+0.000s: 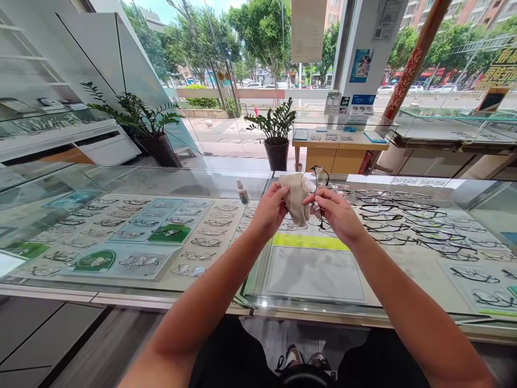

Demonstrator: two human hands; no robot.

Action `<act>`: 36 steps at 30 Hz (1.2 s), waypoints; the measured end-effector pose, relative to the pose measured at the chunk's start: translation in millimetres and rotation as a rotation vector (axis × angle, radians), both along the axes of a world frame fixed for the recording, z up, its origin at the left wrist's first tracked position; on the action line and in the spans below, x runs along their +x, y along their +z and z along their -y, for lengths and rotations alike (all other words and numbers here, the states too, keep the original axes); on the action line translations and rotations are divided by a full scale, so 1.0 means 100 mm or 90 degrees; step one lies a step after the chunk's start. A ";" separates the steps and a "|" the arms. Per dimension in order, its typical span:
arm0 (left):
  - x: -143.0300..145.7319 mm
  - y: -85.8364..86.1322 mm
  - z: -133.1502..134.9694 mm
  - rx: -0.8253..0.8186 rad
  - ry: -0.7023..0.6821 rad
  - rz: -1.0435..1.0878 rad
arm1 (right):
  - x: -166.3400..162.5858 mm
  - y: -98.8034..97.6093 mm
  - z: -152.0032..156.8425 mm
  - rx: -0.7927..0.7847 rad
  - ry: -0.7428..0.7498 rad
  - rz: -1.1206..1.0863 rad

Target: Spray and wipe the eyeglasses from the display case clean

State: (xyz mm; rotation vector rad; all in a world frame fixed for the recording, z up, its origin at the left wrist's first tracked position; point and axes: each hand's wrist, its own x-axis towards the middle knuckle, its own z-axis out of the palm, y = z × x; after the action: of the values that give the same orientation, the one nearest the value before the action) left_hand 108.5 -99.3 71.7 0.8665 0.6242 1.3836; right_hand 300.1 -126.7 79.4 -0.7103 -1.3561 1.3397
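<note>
My left hand point(271, 209) is closed on a beige cleaning cloth point(296, 200), which hangs down between my two hands. A thin-framed pair of eyeglasses point(310, 184) is pinched in the fingers of my right hand point(334, 211). The glasses are turned on end, one lens above the other, with a dark temple arm curving out at the top. Cloth and glasses overlap, and I cannot tell whether the cloth presses on a lens. Both hands are above the glass counter point(315, 275). Left of my left hand, a small white spray bottle point(242, 192) stands on the counter.
Inside the glass case, rows of eyeglasses point(197, 242) lie to the left and more frames point(438, 235) to the right. Beyond the counter are a potted plant point(277, 153), a second potted plant point(159, 148) and a wooden display table point(339, 156) by the window.
</note>
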 end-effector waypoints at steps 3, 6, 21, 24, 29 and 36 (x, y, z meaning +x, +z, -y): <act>0.01 0.03 0.04 0.031 -0.007 -0.018 | -0.03 -0.01 0.00 -0.010 0.002 0.005; 0.03 0.03 0.07 0.068 -0.007 -0.057 | -0.04 -0.02 0.00 -0.018 0.001 0.000; 0.04 -0.05 0.06 0.186 0.097 -0.119 | -0.12 -0.06 0.05 -0.023 0.067 -0.005; 0.05 -0.03 0.07 0.161 0.061 -0.062 | -0.14 -0.05 0.06 -0.019 0.073 -0.003; 0.06 0.00 0.10 0.097 -0.081 -0.050 | -0.12 -0.07 0.03 -0.002 0.086 -0.001; 0.03 0.02 0.13 0.098 -0.174 -0.073 | -0.11 -0.09 0.01 -0.016 0.093 0.000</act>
State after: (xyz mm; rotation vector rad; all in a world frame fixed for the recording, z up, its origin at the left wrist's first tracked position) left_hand 111.5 -111.9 73.8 1.1174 0.4708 1.1502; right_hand 289.1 -128.1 70.2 -0.6379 -1.4157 1.4745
